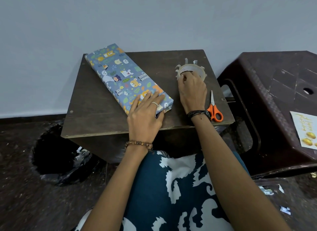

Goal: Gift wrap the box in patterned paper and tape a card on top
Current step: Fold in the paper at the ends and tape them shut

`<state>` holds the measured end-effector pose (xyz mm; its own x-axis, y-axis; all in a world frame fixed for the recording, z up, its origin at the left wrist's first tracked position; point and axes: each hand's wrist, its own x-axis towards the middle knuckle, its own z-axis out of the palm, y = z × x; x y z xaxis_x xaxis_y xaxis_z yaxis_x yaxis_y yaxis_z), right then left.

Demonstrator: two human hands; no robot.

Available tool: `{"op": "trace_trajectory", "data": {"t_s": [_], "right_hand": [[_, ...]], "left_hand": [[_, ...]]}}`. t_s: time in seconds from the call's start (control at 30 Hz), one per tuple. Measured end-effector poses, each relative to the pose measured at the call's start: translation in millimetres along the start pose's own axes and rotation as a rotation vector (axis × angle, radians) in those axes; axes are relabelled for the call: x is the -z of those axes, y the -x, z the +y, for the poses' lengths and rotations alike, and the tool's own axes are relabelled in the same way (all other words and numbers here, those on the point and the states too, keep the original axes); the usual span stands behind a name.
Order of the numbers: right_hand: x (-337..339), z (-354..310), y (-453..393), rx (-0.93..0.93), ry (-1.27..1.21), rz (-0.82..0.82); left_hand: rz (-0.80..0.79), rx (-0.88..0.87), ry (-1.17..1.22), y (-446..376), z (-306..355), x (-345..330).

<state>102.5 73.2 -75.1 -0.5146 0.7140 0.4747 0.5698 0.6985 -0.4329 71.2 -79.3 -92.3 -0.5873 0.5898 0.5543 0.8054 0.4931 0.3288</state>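
The table carried the wrapped box, my left hand flat on its near end. My right hand pinched the tape. The card sat on the stool. Letting go could pop the end flap.

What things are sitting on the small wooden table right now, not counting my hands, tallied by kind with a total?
Wrapped box: 1
Tape roll: 1
Scissors: 1
Total: 3
The card lies on the stool, so it is not counted.
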Motion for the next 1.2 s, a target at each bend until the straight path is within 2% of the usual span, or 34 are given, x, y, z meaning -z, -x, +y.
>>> {"op": "trace_trajectory", "data": {"t_s": [0.17,0.3,0.37,0.57,0.7,0.77,0.83,0.93,1.0,1.1,1.2], "right_hand": [[-2.3,-0.4,1.4,0.034,0.103,-0.069],[-5.3,-6.4,3.2,0.071,0.181,0.065],[-4.7,-9.0,2.6,0.052,0.227,0.065],[-0.5,-14.5,3.5,0.032,0.162,0.074],[9.3,-16.0,2.7,-0.032,0.132,-0.08],[15.4,-11.6,2.9,-0.051,0.02,-0.074],[21.6,-4.3,3.4,-0.135,-0.224,-0.068],[32.9,10.5,8.5,-0.362,-0.68,-0.083],[43.2,18.2,19.0,-0.481,-0.879,-0.155],[56.4,21.8,41.6,-0.551,-1.042,-0.326],[63.9,23.0,62.0,-0.561,-1.115,-0.408]], "left_hand": [[0.018,0.005,0.002,-0.3,1.1,1.0],[0.02,0.007,0.005,-0.1,0.8,0.4],[0.021,0.006,0.005,-0.1,1.2,0.4],[0.007,0.017,0.013,-0.5,0.3,0.4],[-0.006,0.015,0.011,-0.3,0.0,0.4],[-0.009,0.006,0.006,-0.6,-0.5,0.9],[-0.015,-0.01,-0.004,-0.7,-1.4,1.4],[-0.023,-0.055,-0.028,0.0,-2.3,3.1],[-0.026,-0.086,-0.047,0.0,-3.0,4.0],[-0.036,-0.113,-0.065,-0.5,-3.5,5.0],[-0.065,-0.11,-0.085,-0.1,-2.9,6.4]]}}
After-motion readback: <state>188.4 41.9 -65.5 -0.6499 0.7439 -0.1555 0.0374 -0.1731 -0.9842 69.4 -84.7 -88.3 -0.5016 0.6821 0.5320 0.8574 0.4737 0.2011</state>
